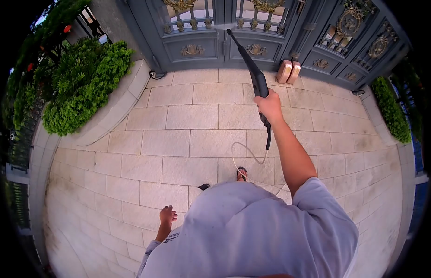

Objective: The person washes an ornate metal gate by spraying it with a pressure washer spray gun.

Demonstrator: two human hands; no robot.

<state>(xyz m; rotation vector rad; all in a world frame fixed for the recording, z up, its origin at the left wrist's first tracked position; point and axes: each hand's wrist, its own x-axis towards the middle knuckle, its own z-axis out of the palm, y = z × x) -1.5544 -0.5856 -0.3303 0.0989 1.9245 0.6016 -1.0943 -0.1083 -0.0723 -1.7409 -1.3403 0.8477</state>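
Observation:
My right hand [270, 105] is wrapped around the grip of a black pressure washer gun [255, 72], held out in front of me. Its nozzle points up at the grey double gate [192, 50], and a faint spray shows at the tip near the seam between the gate leaves. From the grip's lower end a pale thin hose [235, 155] loops down towards my feet. Off to my left side, my left hand [167, 216] hangs low over the paving with fingers apart, holding nothing.
Pale stone paving [174, 143] lies underfoot. Green shrubs [85, 83] grow behind a curved kerb [111, 111] on the left, with another planted bed [392, 111] at right. A pinkish metallic block-like object [288, 72] stands against the gate's foot. My sandalled foot [242, 173] is near the hose.

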